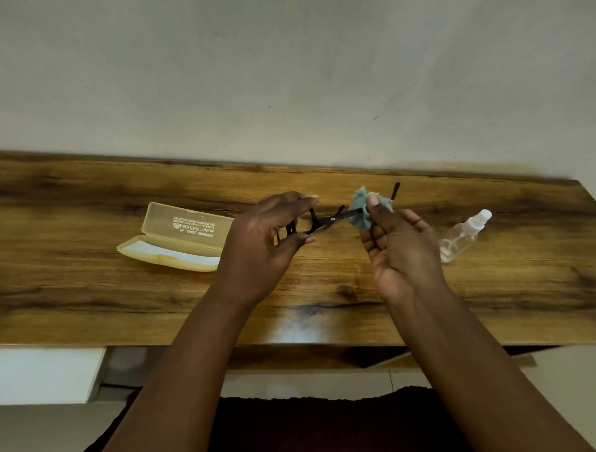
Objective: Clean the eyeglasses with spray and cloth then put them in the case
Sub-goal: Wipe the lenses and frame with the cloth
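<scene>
**Wiping one temple arm of the eyeglasses, held above the counter**

One pair of black eyeglasses (318, 221), held in the air between my two hands, over the middle of the counter. My left hand (267, 236) pinches the frame front between thumb below and fingers above; the lenses are mostly hidden behind that hand. One temple arm runs rightward from the frame into the cloth; the second temple tip sticks up behind the cloth.

One cloth (364, 211), blue-grey, bunched. My right hand (402, 249) pinches it closed around the temple arm, thumb on top.

One case (179, 237), pale yellow, lying open on the counter to the left of my left hand, lid tipped back with printed lettering showing, white lining in the tray. Nothing visible inside it.

One spray bottle (465, 236), clear plastic, lying on its side to the right of my right hand, apart from it.

Counter (85, 286): wood-grain, brown with dark streaks, set against a plain pale wall (295, 73).
</scene>
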